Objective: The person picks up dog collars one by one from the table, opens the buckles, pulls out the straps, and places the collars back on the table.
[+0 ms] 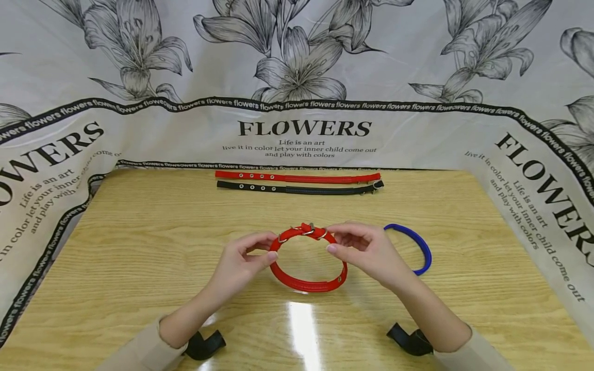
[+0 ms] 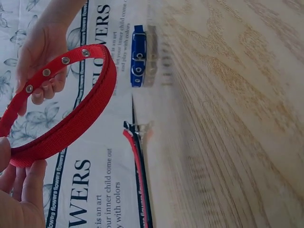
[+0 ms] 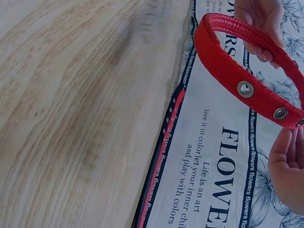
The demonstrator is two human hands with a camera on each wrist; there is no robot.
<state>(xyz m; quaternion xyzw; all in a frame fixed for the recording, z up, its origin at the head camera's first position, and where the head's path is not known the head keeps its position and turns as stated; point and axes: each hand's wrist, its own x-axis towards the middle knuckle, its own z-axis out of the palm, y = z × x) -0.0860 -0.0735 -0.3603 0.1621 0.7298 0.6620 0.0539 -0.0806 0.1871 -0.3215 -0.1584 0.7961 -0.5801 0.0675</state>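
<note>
At the centre of the head view, a buckled red collar point(image 1: 308, 286) is held up as a loop; the left hand point(image 1: 238, 260) pinches its left side between thumb and fingers, the right hand point(image 1: 371, 252) its upper right, some fingers partly hidden; the left wrist view crops the loop at left, the right wrist view at right; the right hand hides part of a blue collar point(image 1: 424, 250); a red strap point(image 1: 317, 179) and black strap point(image 1: 320, 190) lie near the table's point(image 1: 153, 247) far edge, upper centre, their buckles hard to make out; wood stretches from the left hand to printed cloth point(image 1: 185, 139) at frame left.
</note>
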